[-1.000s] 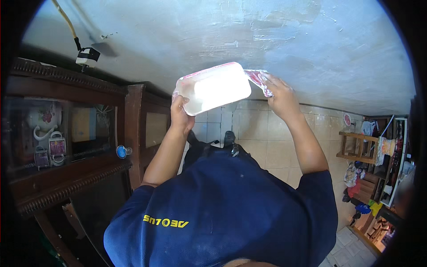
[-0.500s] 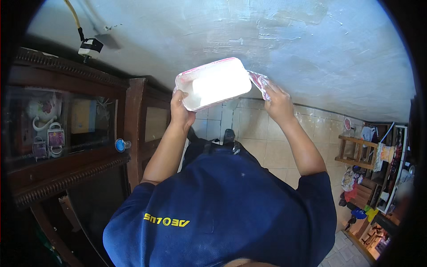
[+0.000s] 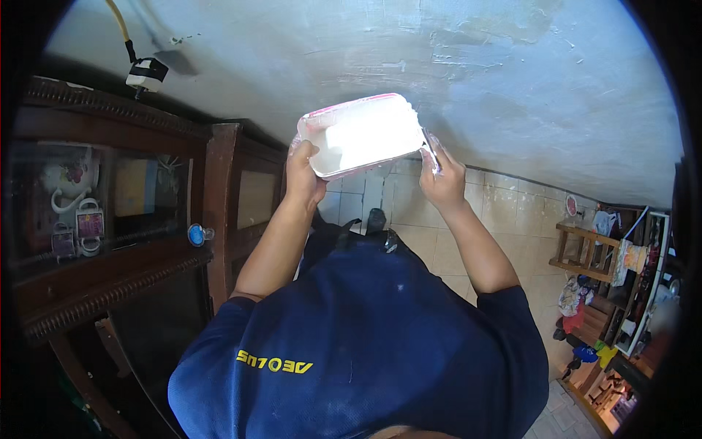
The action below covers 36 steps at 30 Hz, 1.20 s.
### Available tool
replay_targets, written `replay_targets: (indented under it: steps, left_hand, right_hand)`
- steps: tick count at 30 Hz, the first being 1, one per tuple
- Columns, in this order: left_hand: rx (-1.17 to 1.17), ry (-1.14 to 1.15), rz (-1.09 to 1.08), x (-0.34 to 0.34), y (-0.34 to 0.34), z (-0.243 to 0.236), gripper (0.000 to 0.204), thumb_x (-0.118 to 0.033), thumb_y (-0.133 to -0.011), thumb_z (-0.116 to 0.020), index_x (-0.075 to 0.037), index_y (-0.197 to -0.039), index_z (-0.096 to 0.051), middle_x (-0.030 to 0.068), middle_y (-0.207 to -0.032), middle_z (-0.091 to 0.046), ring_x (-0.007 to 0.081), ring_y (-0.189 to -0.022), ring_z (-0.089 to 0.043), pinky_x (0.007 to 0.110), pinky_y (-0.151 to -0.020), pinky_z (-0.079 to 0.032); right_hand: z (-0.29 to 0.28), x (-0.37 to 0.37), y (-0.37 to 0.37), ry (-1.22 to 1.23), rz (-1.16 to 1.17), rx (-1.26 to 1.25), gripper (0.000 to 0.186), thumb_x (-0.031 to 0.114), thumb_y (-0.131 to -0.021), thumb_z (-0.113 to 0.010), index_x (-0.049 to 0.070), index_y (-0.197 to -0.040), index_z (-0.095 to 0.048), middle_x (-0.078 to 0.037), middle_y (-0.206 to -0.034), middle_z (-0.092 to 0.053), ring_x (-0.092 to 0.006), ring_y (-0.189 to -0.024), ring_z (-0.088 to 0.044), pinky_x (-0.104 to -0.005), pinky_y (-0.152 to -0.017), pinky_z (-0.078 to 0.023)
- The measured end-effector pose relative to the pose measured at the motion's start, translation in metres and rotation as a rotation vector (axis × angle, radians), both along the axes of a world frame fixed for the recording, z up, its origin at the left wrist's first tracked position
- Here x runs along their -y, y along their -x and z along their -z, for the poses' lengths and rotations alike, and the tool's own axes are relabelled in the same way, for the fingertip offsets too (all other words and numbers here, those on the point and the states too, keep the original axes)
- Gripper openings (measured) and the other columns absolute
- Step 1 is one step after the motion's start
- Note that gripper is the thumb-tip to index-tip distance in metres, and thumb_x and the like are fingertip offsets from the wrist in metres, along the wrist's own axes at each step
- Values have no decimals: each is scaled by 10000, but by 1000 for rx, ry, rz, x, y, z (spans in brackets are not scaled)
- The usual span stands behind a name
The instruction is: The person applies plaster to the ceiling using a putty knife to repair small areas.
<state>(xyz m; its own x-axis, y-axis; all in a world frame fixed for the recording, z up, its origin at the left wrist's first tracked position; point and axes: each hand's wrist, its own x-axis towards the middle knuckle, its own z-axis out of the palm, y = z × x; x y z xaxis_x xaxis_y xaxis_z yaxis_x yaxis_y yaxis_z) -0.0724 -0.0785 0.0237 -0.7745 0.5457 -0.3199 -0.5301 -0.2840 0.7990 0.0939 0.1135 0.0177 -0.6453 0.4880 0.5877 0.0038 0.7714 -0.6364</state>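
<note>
My left hand (image 3: 301, 174) grips a shallow pinkish-white rectangular tub (image 3: 344, 170) by its left end, thumb over the rim and fingers underneath. Inside the tub lies smooth white paste (image 3: 373, 135), partly washed out by glare. At the tub's right end, my right hand (image 3: 444, 180) is closed on a putty scraper (image 3: 431, 150), seen nearly edge-on and smeared with white. Its blade meets or nearly meets the tub's right rim; contact is hard to make out. Both hands are held out in front of a patchy grey-white wall (image 3: 468, 80).
A dark wooden cabinet (image 3: 223, 197) with glass panes and cups inside stands close on the left. Above it a socket (image 3: 146, 74) hangs on a yellow cable. Light tiles (image 3: 417, 197) cover the floor. At the right are a wooden stool (image 3: 585, 252) and a cluttered shelf (image 3: 647, 285).
The tub has shifted slightly right. My right hand has moved left and a little down, bringing the scraper against or close to the tub's right rim and turning it nearly edge-on.
</note>
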Motion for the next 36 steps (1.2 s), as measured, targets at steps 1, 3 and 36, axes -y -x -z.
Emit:
replay_targets:
  steps: [1,3,36]
  left_hand:
    - [2,1,0,0,0,2,556,-216,-753,-458,-56,-1284,-503,120,-1239,-552,281,-1142,-562,459,-928,-486]
    - [-11,-6,8,1,-2,6,544,-207,-751,-467,-61,-1274,-505,115,-1234,-554,276,-1135,-565,455,-927,-485]
    - [-17,38,-19,-9,12,8,540,-160,-750,-463,-38,-1275,-502,119,-1196,-569,253,-1107,-576,417,-910,-499]
  right_hand:
    - [0,-1,2,1,0,2,262,51,-861,-613,-37,-1106,-643,-242,-1021,-675,-359,-877,-692,-384,-725,-558]
    - [0,-4,6,-13,-12,-8,234,68,-874,-616,-46,-1076,-650,-241,-993,-680,-343,-844,-702,-364,-717,-552]
    - [-45,-18,26,106,-126,275,282,141,-917,-594,-54,-1117,-637,-269,-1030,-663,-377,-937,-674,-353,-800,-515]
